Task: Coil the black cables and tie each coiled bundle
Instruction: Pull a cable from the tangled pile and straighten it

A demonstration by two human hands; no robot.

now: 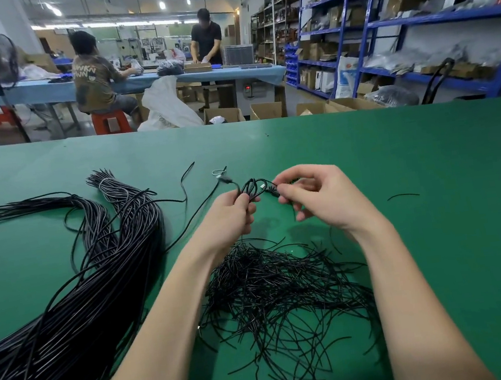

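My left hand (232,215) grips a small coil of black cable (253,187) above the green table (419,233). The cable's tail runs down and left toward the large bundle. My right hand (315,193) pinches the cable at the coil's right side, fingers curled. A loose heap of short black tie wires (273,293) lies between my forearms. On the left, a thick bundle of long black cables (78,303) stretches from the near edge to the middle of the table, bound near its far end by a light tie (103,184).
A single tie wire (403,196) lies to the right of my hands. Beyond the table's far edge stand cardboard boxes (223,115), blue shelving (412,30) and two people at a blue bench (137,81). A fan (2,62) stands at the back left.
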